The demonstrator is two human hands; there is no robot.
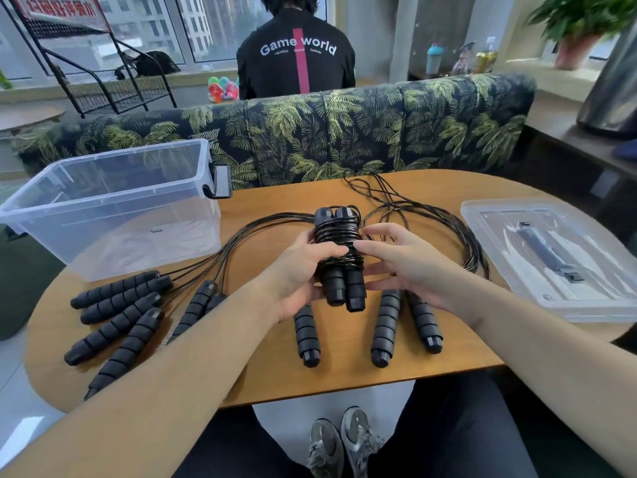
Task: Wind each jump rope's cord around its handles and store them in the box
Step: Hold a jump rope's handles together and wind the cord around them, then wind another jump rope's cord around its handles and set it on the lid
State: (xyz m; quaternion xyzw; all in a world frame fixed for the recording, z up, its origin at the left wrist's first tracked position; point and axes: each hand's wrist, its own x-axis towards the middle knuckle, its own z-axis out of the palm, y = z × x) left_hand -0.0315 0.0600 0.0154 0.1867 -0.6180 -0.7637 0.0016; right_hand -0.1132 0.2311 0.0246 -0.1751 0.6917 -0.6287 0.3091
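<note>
Beyond my fingertips, the palm-print sofa runs the width of the room, and a person sits behind it, back turned, in a black shirt reading "Game world". Under my hands lies the oval wooden table. Far to the left of my fingers stands the clear box; I see no rope inside it. Well to the right of my fingers its lid lies flat, a dark handle-like piece showing on it. Loose cords loop out past my fingertips, and spare foam handles lie on the table to the left of and below both hands. My left hand grips the wound jump rope, fingers curled round the paired handles, held just above the table. My right hand has its fingers spread and nearly straight, thumb tip touching the coiled cord beside my left thumb.
</note>
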